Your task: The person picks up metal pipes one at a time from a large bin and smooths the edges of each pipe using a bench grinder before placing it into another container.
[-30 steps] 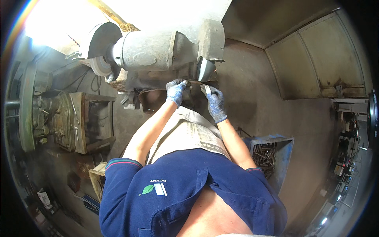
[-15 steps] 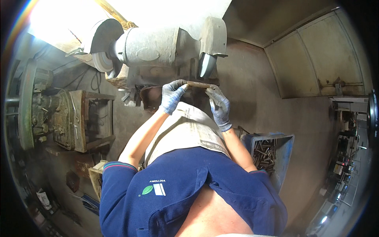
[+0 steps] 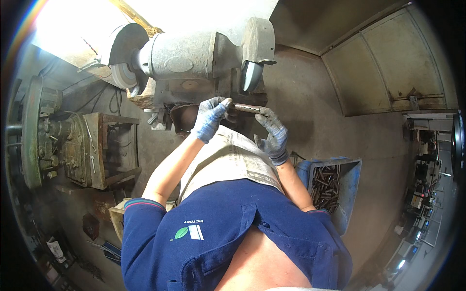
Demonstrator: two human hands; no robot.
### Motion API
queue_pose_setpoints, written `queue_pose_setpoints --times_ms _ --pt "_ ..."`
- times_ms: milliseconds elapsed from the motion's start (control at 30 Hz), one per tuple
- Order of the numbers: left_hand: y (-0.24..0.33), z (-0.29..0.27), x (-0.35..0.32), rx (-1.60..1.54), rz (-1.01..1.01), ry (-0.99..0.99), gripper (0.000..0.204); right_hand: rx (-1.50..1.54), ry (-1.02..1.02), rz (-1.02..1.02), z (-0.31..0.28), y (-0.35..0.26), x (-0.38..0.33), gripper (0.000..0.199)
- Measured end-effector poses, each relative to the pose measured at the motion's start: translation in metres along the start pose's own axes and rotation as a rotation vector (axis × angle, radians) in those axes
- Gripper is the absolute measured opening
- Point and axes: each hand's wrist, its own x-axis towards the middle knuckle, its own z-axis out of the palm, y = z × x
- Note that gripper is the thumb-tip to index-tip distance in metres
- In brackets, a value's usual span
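Both of my hands wear blue-grey gloves and hold a short rusty metal tube (image 3: 247,108) level between them, just below the bench grinder. My left hand (image 3: 209,118) grips the tube's left end. My right hand (image 3: 273,136) pinches its right end. The grinder's right wheel (image 3: 251,75) hangs a little above the tube and does not touch it. A pale apron (image 3: 233,162) covers my lap under the hands.
The big grey bench grinder (image 3: 187,53) has a second wheel (image 3: 122,75) at its left. A blue crate (image 3: 347,189) of several rusty tubes sits on the floor at my right. An old green machine (image 3: 46,133) and a wooden frame (image 3: 109,150) stand at my left.
My hands have drawn the tube down and away from the right grinding wheel, and now hold it lower and nearer to me.
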Motion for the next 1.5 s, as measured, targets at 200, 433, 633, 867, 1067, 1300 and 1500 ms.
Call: queue_pose_setpoints --times_ms 200,433,633,867,1067,1300,1500 --pt "-0.012 -0.004 0.014 0.206 0.119 0.029 0.01 0.07 0.053 0.117 0.004 0.015 -0.011 0.032" --pt "-0.019 -0.001 0.029 -0.042 -0.129 0.095 0.012 0.013 0.043 0.159 0.006 0.026 -0.002 0.03" --pt "-0.035 -0.009 0.04 0.13 -0.034 0.102 0.009 0.134 0.112 0.368 0.013 0.046 -0.002 0.02" --pt "-0.048 -0.008 0.055 0.198 0.023 0.174 0.006 0.583 0.139 0.651 0.012 0.076 0.001 0.021" --pt "-0.062 -0.001 0.075 0.066 -0.053 0.205 0.007 0.654 0.18 0.728 0.004 0.09 0.001 0.028" --pt "-0.064 -0.003 0.085 0.029 -0.085 0.24 0.008 0.643 0.222 0.827 0.008 0.095 0.002 0.03" --pt "-0.055 -0.022 0.088 0.119 -0.087 0.275 0.007 0.743 0.245 0.819 0.03 0.1 0.002 0.03"
